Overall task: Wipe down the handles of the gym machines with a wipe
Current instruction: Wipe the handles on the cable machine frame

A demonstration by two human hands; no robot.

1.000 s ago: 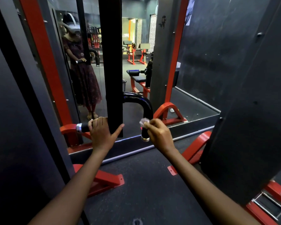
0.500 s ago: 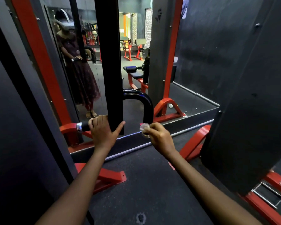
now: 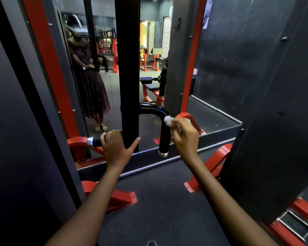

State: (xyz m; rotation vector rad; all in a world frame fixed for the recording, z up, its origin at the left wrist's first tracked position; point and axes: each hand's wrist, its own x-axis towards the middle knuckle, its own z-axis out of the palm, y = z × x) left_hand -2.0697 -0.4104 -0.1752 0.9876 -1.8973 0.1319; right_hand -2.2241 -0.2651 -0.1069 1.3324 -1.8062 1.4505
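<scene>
The wipe (image 3: 167, 119) has been carried up from the handle's (image 3: 164, 135) lower end to its bend at 12 o'clock—pinched in the right hand (image 3: 185, 137), the left hand (image 3: 114, 148) curled over the other grip (image 3: 96, 142)—so wiping seems partly done, other machines left.

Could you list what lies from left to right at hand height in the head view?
Silver end cap → left hand on the left handle → black upright post → curved right handle → right hand holding the white wipe.
</scene>
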